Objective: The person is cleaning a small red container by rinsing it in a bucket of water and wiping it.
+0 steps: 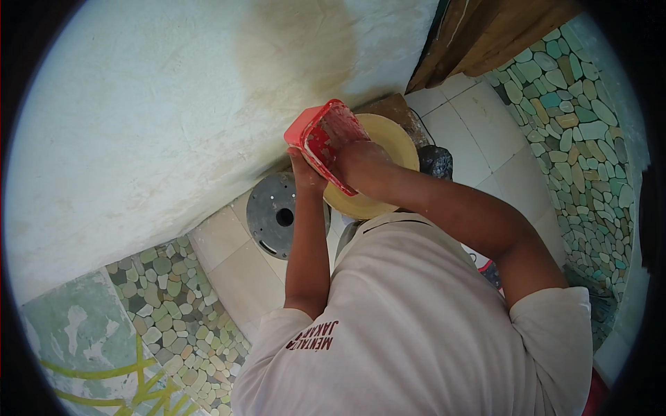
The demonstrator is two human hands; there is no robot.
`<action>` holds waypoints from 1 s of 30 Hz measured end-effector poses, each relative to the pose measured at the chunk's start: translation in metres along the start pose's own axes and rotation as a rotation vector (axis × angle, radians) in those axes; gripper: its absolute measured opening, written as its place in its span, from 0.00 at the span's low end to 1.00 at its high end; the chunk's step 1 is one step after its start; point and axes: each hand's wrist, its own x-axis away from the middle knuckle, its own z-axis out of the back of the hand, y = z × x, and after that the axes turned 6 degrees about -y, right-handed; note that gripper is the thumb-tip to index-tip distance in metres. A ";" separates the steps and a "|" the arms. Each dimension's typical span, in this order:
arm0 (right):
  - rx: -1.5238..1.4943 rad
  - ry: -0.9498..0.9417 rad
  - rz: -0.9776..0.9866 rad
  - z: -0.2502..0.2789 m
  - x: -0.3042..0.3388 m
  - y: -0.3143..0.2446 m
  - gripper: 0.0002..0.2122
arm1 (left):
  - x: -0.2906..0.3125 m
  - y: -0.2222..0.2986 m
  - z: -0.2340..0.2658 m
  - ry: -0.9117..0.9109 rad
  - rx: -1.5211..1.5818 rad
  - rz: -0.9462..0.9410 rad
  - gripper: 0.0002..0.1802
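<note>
Container [310, 126] of red colour is tilted, partly over the yellow basin [401, 144]. The left hand [306, 171] grips its side; the right hand [362, 166] reaches inside, its grip I cannot tell.

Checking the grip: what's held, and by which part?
The red container, by its lower-left edge in the left hand; the right hand is inside, any grip hidden.

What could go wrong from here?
The red tub is tipped over the yellow basin, so loose residue inside it could drop out. The left hand holds it near the rim, so a push from the right hand inside might twist it loose. If it slipped sideways, it could perhaps hit the grey disc.
</note>
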 end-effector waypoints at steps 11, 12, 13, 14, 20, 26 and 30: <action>-0.004 -0.046 0.200 0.006 0.005 0.020 0.08 | -0.005 -0.007 -0.017 0.017 -0.086 0.008 0.52; 0.032 -0.105 0.184 0.010 0.004 0.021 0.09 | -0.006 -0.007 -0.026 0.026 -0.099 0.006 0.53; 0.032 -0.105 0.190 0.010 0.003 0.019 0.09 | -0.004 -0.006 -0.025 0.028 -0.102 0.003 0.53; 0.022 -0.100 0.214 0.008 0.002 0.018 0.09 | -0.004 -0.006 -0.023 0.078 -0.159 0.004 0.55; 0.025 -0.030 0.251 -0.002 -0.005 0.026 0.09 | -0.007 -0.004 -0.025 0.079 -0.195 0.002 0.56; -0.112 0.135 0.065 -0.007 -0.014 0.025 0.12 | -0.012 -0.010 -0.001 0.061 -0.276 -0.060 0.55; -0.110 0.032 -0.007 0.003 -0.008 0.019 0.13 | -0.013 -0.008 -0.001 0.055 -0.329 -0.079 0.55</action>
